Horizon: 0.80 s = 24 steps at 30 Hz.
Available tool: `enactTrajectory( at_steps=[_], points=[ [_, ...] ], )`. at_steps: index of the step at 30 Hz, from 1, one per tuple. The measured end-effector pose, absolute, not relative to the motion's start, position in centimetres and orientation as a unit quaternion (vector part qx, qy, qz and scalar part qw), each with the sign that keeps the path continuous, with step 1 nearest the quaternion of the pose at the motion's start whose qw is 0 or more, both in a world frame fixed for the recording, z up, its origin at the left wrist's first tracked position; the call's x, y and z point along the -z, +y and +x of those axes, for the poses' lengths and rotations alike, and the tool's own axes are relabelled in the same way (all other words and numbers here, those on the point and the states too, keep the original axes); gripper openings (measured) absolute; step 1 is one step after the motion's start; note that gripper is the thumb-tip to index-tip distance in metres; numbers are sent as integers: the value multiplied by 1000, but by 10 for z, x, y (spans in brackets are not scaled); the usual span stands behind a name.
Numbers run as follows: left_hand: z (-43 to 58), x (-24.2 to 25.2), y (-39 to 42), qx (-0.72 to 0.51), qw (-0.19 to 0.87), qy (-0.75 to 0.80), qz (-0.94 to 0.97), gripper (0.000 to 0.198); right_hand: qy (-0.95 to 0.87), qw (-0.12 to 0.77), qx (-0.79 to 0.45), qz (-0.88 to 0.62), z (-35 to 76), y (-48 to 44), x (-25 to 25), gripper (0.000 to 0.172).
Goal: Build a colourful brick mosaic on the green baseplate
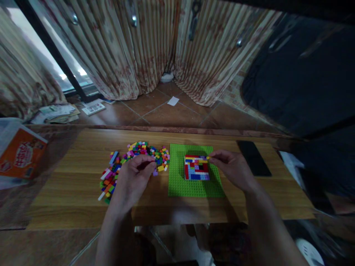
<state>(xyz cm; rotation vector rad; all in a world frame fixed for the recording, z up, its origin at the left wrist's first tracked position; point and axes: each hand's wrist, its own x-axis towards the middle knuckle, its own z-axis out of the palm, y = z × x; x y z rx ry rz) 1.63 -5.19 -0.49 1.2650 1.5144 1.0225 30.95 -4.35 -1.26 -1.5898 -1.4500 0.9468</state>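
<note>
On a green baseplate (177, 184) stands a block-like build of toy bricks (195, 168) in red, white, blue, yellow and lavender, with a small dark gap on top. My right hand (231, 166) reaches in from the right, thumb and forefinger pinched on a small yellow brick (208, 157) at the build's far right corner. Whether that brick touches the build I cannot tell. Over the near side of a loose pile of colourful bricks (141, 148) is my left hand (135, 179), its thumb and fingertips pressed together. Anything between them is too small to make out.
A black flat phone-like slab (253, 158) lies on the wooden table (69, 177) to the right of the baseplate. An orange box (22, 153) stands past the left end. Striped curtains (111, 48) hang beyond the tiled floor, with papers (59, 112) at the left.
</note>
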Motion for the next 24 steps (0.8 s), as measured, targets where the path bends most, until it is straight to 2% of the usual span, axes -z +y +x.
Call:
enactTrajectory(
  at_steps=[3, 6, 12, 21, 24],
  points=[
    [18, 8, -51, -388, 434, 615, 532, 21, -613, 320, -369, -622, 315, -46, 16, 16],
    [20, 10, -50, -387, 423, 622, 533, 21, -643, 297, -347, -615, 319, -45, 22, 14],
    [23, 10, -48, -394, 432, 617, 527, 19, -643, 301, -336, -619, 322, -42, 31, 15],
    [28, 4, -50, -369, 418, 615, 557, 17, -621, 369, -360, -590, 279, -49, 24, 9],
    [27, 5, -51, -362, 400, 626, 564, 16, -699, 324, -319, -552, 245, -53, 23, 8]
  ],
)
